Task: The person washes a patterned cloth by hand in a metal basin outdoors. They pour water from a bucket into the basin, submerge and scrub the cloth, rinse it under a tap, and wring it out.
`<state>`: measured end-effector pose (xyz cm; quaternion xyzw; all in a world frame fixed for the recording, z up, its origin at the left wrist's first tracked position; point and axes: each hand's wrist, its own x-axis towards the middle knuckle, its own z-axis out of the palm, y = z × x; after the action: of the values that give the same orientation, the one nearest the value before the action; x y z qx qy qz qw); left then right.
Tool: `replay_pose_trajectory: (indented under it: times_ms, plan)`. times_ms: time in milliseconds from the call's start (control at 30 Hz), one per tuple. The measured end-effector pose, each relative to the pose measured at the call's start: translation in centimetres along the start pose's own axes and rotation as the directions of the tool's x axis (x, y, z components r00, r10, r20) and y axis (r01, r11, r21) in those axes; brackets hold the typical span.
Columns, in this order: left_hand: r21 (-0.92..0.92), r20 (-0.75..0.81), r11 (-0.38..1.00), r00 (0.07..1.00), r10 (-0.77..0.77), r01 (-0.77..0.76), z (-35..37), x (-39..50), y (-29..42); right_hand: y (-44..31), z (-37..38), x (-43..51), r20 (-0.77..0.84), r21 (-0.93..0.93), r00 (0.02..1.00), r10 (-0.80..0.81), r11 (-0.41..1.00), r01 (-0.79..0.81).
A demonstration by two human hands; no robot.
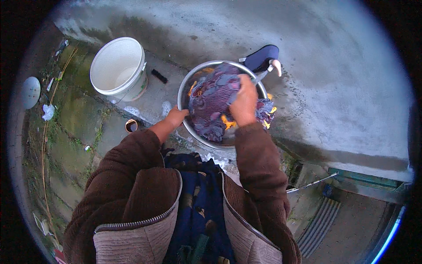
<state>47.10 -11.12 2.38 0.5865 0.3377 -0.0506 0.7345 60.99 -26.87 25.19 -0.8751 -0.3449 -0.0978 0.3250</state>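
A round metal basin [221,147] stands before me on wet concrete. Inside it lies a bunched, patterned purple-grey cloth [211,99] with orange-yellow patches. My right hand [244,100] grasps the cloth on its right side, slightly blurred. With the thumb over the rim, my left hand [176,117] grips the basin's left edge. Part of a similar cloth [265,112] hangs over the right rim, beyond my right wrist. The cloth and my right arm hide much of the basin's inside.
A white plastic bucket [117,71] stands to the left, beside a black brush [159,76]. Nearer me is a small cup [131,126] with dark contents. Behind the basin are a dark blue object [262,57] and a pale curved handle [276,67]. A concrete wall [329,82] rises beyond.
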Motion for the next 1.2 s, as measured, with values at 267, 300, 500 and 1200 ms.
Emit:
replay_pose_trajectory:
  times_ms: [267, 300, 500, 1200]
  plan:
    - [0.197, 0.028, 0.978, 0.997, -0.074, 0.067, -0.5, -2.6, 3.8, 4.9, 1.9, -4.5, 0.347, 0.063, 0.922, 0.172, 0.977, -0.206]
    - [0.15, 0.019, 0.989, 1.0, -0.015, 0.012, -1.1, -2.1, 2.8, 4.6, 0.1, -4.0, 0.267, 0.072, 0.959, 0.096, 0.99, -0.119]
    - [0.323, -0.226, 0.887, 0.883, 0.411, -0.331, -0.9, -2.1, 1.4, 21.5, -4.7, -9.2, -0.193, -0.089, 0.83, 0.524, 0.833, -0.547]
    - [0.575, -0.014, 0.53, 0.641, 0.768, -0.623, 0.9, -4.1, 11.9, 3.8, -4.8, -5.2, -0.087, 0.079, 0.995, -0.046, 0.995, 0.053]
